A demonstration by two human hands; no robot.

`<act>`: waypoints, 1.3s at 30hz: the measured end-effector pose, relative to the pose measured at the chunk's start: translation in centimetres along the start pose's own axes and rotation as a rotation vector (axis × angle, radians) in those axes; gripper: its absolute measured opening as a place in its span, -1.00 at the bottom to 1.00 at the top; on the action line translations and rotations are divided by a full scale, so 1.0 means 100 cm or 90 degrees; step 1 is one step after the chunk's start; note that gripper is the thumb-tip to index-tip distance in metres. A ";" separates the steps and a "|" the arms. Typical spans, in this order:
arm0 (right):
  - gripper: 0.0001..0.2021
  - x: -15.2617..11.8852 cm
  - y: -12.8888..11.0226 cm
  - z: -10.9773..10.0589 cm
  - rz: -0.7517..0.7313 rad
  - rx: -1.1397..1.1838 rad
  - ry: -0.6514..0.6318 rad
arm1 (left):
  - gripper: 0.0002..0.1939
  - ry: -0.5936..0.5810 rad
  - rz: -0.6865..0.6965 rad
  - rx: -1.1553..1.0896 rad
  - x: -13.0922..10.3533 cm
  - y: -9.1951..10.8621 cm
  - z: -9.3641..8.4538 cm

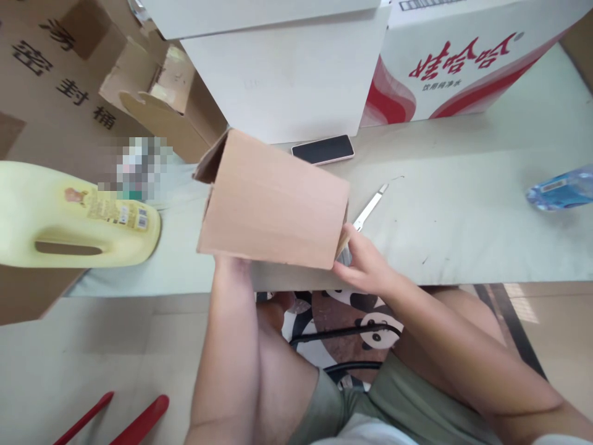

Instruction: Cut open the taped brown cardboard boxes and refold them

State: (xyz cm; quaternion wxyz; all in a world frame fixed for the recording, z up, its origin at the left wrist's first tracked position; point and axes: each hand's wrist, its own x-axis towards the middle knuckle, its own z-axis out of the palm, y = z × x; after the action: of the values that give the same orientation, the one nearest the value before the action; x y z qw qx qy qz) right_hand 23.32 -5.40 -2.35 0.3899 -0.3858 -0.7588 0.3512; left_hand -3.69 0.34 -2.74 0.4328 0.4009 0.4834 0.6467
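Observation:
A plain brown cardboard box (278, 204) is tilted in front of me above the table's near edge, with an open flap at its upper left. My left hand (232, 262) reaches beneath the box's lower left side; its fingers are hidden behind the cardboard. At the box's lower right edge, my right hand (364, 262) is closed on the cardboard, thumb up along the flap there. Just beyond that hand a white-handled utility knife (369, 209) lies on the table.
A phone (323, 149) lies before white cartons (291, 80). At left stand a yellow jug (92, 216) and larger brown cartons (157, 123). A blue-labelled bottle (567, 187) lies at the right of the cloth-covered table (463, 216). Red bars (139, 420) show below left.

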 end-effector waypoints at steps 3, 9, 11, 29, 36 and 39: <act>-0.44 -0.001 0.007 -0.004 0.040 0.024 0.054 | -0.65 0.106 -0.058 -0.037 -0.005 0.008 0.020; -0.37 0.003 0.021 -0.011 0.084 0.105 0.189 | -0.68 0.030 -0.193 -0.005 -0.009 0.008 0.027; -0.39 0.005 0.023 -0.014 0.107 0.097 0.236 | -0.67 0.006 -0.185 0.008 -0.010 0.006 0.027; -0.72 0.012 0.022 -0.021 0.280 0.261 0.234 | -0.47 0.153 0.038 0.036 -0.004 0.004 0.029; -0.62 0.007 0.020 -0.009 0.318 0.130 0.003 | -0.40 0.207 0.095 -0.042 0.000 0.007 0.026; -0.50 0.007 0.018 -0.009 0.210 0.092 0.079 | -0.41 0.179 0.089 -0.038 -0.002 0.010 0.028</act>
State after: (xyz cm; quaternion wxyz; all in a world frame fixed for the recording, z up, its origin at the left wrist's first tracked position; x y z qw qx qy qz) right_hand 24.43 -3.78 -3.23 0.3995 -0.4969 -0.6328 0.4395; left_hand -1.21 0.74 -1.17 0.3266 0.3256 0.4910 0.7391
